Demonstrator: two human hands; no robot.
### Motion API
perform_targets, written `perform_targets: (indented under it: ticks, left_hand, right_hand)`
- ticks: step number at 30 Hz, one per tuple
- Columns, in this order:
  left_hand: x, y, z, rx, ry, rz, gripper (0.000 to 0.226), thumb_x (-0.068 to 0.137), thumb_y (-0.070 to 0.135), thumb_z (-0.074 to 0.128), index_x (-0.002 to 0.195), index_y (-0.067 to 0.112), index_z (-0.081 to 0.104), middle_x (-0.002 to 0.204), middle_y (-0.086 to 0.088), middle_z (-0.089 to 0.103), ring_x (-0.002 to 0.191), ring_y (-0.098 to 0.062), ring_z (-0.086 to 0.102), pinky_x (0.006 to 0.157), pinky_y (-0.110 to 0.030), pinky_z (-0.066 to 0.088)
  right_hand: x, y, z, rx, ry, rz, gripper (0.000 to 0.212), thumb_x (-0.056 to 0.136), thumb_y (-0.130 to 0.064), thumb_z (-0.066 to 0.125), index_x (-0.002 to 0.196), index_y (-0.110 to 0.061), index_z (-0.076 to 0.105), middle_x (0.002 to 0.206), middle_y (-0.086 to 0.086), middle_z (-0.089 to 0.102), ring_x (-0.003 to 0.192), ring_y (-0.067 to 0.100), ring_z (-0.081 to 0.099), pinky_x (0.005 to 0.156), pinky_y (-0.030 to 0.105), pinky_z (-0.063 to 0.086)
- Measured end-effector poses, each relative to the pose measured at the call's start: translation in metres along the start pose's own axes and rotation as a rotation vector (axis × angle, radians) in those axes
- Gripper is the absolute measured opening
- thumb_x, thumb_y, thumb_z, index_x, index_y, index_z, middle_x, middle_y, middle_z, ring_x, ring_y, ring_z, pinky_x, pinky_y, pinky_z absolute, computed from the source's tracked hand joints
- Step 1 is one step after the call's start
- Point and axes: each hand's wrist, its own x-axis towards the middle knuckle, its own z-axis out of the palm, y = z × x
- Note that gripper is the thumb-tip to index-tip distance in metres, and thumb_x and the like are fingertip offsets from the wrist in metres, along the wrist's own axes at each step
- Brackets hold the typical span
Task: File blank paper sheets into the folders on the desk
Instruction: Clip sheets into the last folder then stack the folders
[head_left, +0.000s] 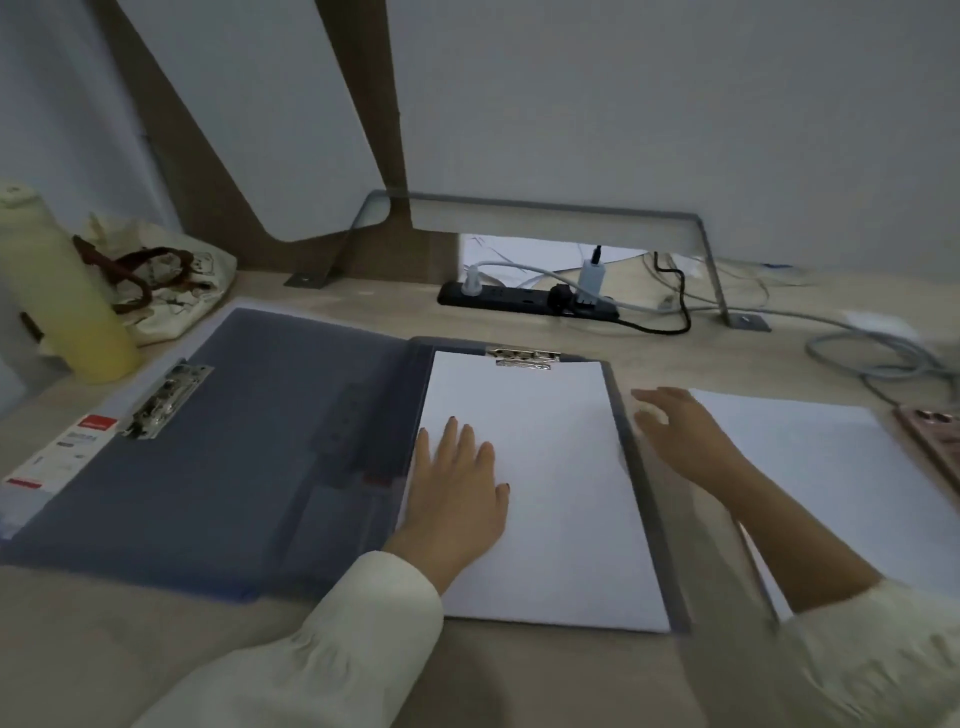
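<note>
Pin sheet w/ flat, open L hand, square under clip; send R hand, open & empty, to stack at 3 o'clock.

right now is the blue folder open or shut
Open. The blue folder lies spread flat, a white sheet exposed under its clip.

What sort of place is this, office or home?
Probably an office or study desk; can't tell which. An open blue plastic clip folder holding white blank paper sheets lies on the beige wooden desk top, and a black power strip sits near the pale wall.
</note>
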Motion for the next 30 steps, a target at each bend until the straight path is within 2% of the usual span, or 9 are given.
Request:
perform_targets:
  ticks: [4,8,12,16,17,19,24,27,30]
  left_hand:
    - [-0.004,0.059,-0.006,-0.025,0.021,0.195,0.056,0.101,0.037,0.018,0.15,0.012,0.008,0.159,-0.007,-0.004,0.146,-0.02,-0.013,0.113,-0.044,-0.018]
    - [-0.002,0.124,-0.005,-0.131,0.003,0.386,0.058,0.101,0.035,0.018,0.15,0.009,0.002,0.159,-0.006,-0.007,0.146,-0.015,-0.012,0.115,-0.04,-0.017]
    - [0.001,0.173,0.008,-0.198,-0.084,0.49,0.058,0.101,0.035,0.019,0.149,0.009,0.0,0.159,-0.005,-0.008,0.146,-0.013,-0.011,0.118,-0.037,-0.011]
    - [0.005,0.192,0.019,-0.164,-0.186,0.472,0.062,0.101,0.039,0.017,0.149,0.007,-0.003,0.158,-0.006,-0.011,0.146,-0.014,-0.009,0.119,-0.034,-0.008]
    - [0.005,0.193,0.019,-0.147,-0.193,0.458,0.062,0.101,0.039,0.018,0.148,0.005,-0.003,0.158,-0.007,-0.01,0.146,-0.015,-0.007,0.119,-0.033,-0.007]
    - [0.007,0.193,0.017,-0.13,-0.191,0.411,0.063,0.101,0.038,0.018,0.148,0.001,-0.001,0.158,-0.011,-0.007,0.147,-0.018,-0.004,0.118,-0.032,-0.005]
    - [0.002,0.182,0.008,-0.118,-0.143,0.28,0.056,0.102,0.031,0.02,0.145,-0.004,0.015,0.158,-0.015,0.006,0.144,-0.023,0.016,0.113,-0.029,0.02]
    - [0.004,0.178,0.009,-0.165,-0.136,0.235,0.051,0.102,0.029,0.023,0.144,-0.001,0.021,0.158,-0.009,0.009,0.14,-0.02,0.027,0.108,-0.028,0.029]
    - [0.004,0.178,0.008,-0.216,-0.121,0.238,0.047,0.102,0.026,0.025,0.141,-0.001,0.028,0.155,-0.009,0.019,0.138,-0.021,0.029,0.107,-0.029,0.03]
  right_hand:
    - [-0.025,0.07,-0.03,0.017,0.017,0.175,0.038,0.088,-0.037,0.045,0.121,-0.02,0.055,0.128,0.012,0.049,0.119,0.027,0.048,0.099,0.037,0.035]
    - [-0.049,0.135,-0.054,-0.001,0.099,0.407,0.046,0.094,-0.021,0.046,0.138,-0.01,0.042,0.145,0.02,0.037,0.129,0.037,0.04,0.105,0.041,0.033]
    - [-0.07,0.179,-0.069,-0.025,0.189,0.516,0.039,0.091,-0.015,0.048,0.129,-0.004,0.05,0.132,0.025,0.049,0.118,0.038,0.048,0.095,0.036,0.037]
    - [-0.076,0.195,-0.08,-0.018,0.204,0.526,0.02,0.091,-0.013,0.048,0.103,-0.001,0.058,0.111,0.025,0.058,0.105,0.035,0.052,0.083,0.034,0.039]
    - [-0.075,0.195,-0.083,0.033,0.217,0.526,0.013,0.09,-0.012,0.048,0.09,-0.003,0.058,0.1,0.023,0.058,0.097,0.033,0.052,0.078,0.035,0.038]
    - [-0.072,0.193,-0.091,0.21,0.229,0.542,0.017,0.088,-0.007,0.05,0.071,-0.004,0.052,0.078,0.015,0.05,0.084,0.026,0.046,0.068,0.036,0.036]
    - [-0.061,0.183,-0.095,0.651,0.157,0.689,0.01,0.084,-0.006,0.059,0.077,-0.001,0.058,0.065,0.011,0.051,0.062,0.026,0.048,0.065,0.034,0.042]
    - [-0.061,0.175,-0.092,0.681,0.115,0.67,0.015,0.086,-0.008,0.057,0.072,-0.005,0.054,0.063,0.01,0.049,0.057,0.022,0.046,0.054,0.027,0.037]
    - [-0.07,0.167,-0.093,0.706,0.098,0.542,0.028,0.088,-0.007,0.049,0.06,-0.012,0.046,0.053,0.002,0.046,0.052,0.018,0.039,0.046,0.023,0.033]
